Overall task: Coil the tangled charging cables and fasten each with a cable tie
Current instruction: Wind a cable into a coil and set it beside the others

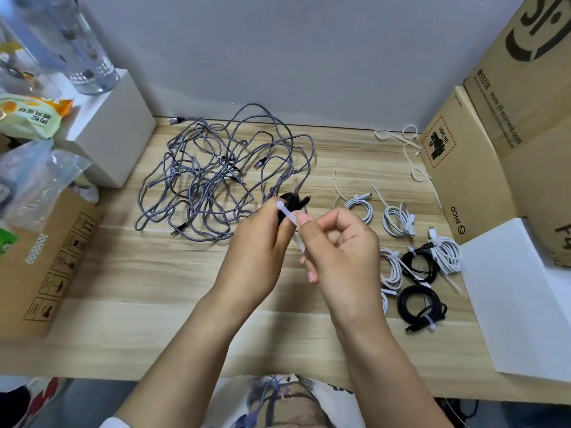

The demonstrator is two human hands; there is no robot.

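The left hand (262, 242) was curled round a small black coiled cable (290, 202), which it held just above the bench (154, 288), in front of the grey tangle. The right hand (340, 242) pinched a white cable tie (289, 215) between thumb and forefinger; the tie lay across the black coil, its head end showing at the left hand's fingertips and its tail running down between the two hands. Whether the tail had been threaded through the head could not be told.

The coil looked light and limp, and would likely spring loose if let go, so it seemed best gripped across all its loops at one spot, right where the tie crossed. The tie looked thin, smooth and springy, probably slippery, and best taken near its tip.

Just beyond the hands lay the grey braided cables (225, 171) in one loose tangle; several plugs showed, but the number of cables could not be counted. To the right lay the tied coils (411, 257): at least four white and two black, with a fifth white one partly hidden behind the right wrist. Near the cardboard box (463, 180) lay loose spare ties (408, 146), some five or so, too thin to count surely.
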